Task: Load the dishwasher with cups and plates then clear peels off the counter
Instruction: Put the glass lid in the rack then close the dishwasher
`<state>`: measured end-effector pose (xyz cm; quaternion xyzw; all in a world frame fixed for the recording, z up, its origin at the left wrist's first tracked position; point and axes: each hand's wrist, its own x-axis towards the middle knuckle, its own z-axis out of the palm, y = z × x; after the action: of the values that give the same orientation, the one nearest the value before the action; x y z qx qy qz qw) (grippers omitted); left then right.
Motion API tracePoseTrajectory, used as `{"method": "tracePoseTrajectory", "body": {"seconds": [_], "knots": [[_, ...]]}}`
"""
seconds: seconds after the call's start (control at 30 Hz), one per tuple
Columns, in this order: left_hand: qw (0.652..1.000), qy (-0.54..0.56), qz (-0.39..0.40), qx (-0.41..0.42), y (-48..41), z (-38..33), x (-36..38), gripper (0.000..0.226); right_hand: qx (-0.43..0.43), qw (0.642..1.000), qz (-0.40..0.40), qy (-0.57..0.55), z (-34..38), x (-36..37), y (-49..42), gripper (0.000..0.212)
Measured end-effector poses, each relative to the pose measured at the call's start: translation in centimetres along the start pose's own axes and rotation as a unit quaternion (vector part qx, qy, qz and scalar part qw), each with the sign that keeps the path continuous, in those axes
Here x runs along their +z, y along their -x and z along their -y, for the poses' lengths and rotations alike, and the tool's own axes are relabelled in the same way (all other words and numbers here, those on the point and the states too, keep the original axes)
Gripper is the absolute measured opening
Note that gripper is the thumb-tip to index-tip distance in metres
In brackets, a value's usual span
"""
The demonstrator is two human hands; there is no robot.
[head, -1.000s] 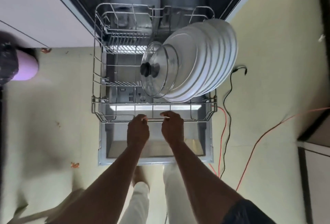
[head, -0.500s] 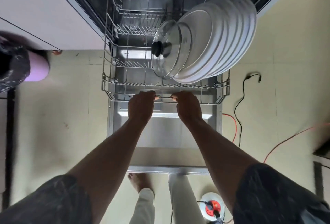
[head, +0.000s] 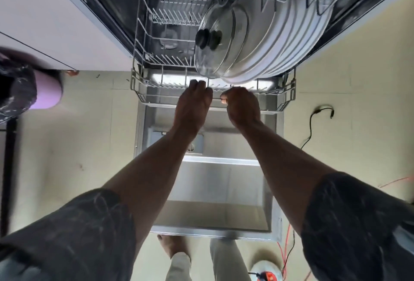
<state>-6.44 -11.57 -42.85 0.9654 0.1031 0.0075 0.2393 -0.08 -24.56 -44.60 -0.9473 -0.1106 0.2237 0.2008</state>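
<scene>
The lower rack (head: 156, 104) sits partly inside the dishwasher (head: 224, 191), plates (head: 291, 41) upright at its right (glass lid (head: 215, 56) before them). The left hand (head: 193, 103) presses the front rail, fingers extended; the right hand (head: 243, 107) curls round it.

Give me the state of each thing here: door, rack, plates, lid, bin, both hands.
Dishwasher door: open, lying flat.
Lower rack: partly out over the door.
Plates: on edge in the lower rack.
Glass lid: on edge before the plates.
Left hand: fingers stretched onto the rack's front rim.
Right hand: curled round that rim.
Bin: open, black bag inside.
</scene>
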Motion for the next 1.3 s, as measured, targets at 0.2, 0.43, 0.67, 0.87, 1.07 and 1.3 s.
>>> {"method": "tracePoseTrajectory", "body": {"seconds": [0.2, 0.43, 0.67, 0.87, 1.07, 1.3], "knots": [[0.996, 0.022, -0.064, -0.06, -4.8, 0.5, 1.1, 0.027, -0.019, 0.999, -0.027, 0.013, 0.8, -1.7, -4.1, 0.027], [0.993, -0.093, -0.04, 0.058, -6.9, 1.9, 3.0, 0.03, -0.039, 0.996, -0.059, 0.058, 1.5, -3.5, -8.5, 0.028], [0.981, -0.183, 0.033, 0.053, -8.8, 2.3, 4.1, 0.09, -0.042, 0.993, -0.071, 0.085, 2.7, -5.1, -11.8, 0.03], [0.974, -0.211, 0.079, 0.018, -10.9, 2.3, 4.2, 0.103, -0.041, 0.99, -0.081, 0.11, 2.9, -5.7, -13.4, 0.034], [0.968, -0.211, 0.136, 0.02, -11.1, 2.5, 3.2, 0.115, -0.038, 0.99, -0.08, 0.111, 2.9, -5.5, -13.8, 0.032], [0.957, -0.223, 0.185, 0.013, -11.4, 2.1, 1.1, 0.106, -0.08, 0.986, -0.05, 0.136, 2.0, -5.1, -12.4, 0.03]]}}
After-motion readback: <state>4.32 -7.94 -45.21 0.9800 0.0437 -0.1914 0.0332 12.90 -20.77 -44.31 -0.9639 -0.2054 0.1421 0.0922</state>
